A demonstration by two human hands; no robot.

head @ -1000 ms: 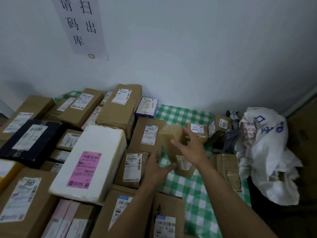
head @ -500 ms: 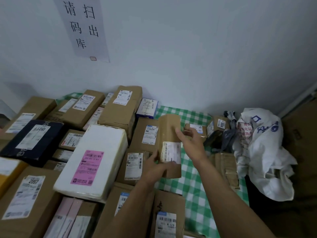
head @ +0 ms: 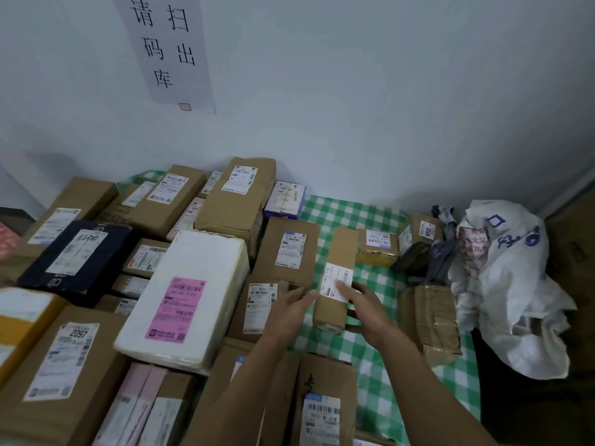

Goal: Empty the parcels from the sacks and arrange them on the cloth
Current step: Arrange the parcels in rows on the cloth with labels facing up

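**Narrow box going down in the gap, and a few ways it could've gone sideways**

So the narrow box [head: 343, 252] lay flat on the green checked cloth [head: 373, 352], label up, right beside the taller brown box [head: 289, 252] on its left, with bare cloth on its right.

The left hand [head: 289, 309] had its fingers out fairly straight against the box's left edge, more nudging than gripping. The right hand [head: 367, 305] was spread wide over the label end with the thumb down by the right side. Honestly couldn't tell if that was a light pinch or just resting on top.

What I'd have worried about:

- Sliding it into line instead of lifting. The cloth looked thin, so dragging cardboard across it would probably bunch it up and shift the small labelled box [head: 376, 246] just beyond.
- Shoving left too hard. That side was packed tight, and the white foam parcel [head: 193, 294] sat on top of other parcels, so a bump could ripple through the pile.
- Space. Bare cloth was only left in the strip near the squashed carton [head: 431, 320] and the white sack [head: 508, 284]. The sack was crumpled, and I couldn't see if anything was inside. If there was more, flat placing like this would eat the room fast.
- A label ending up hidden if something gets stacked on it.
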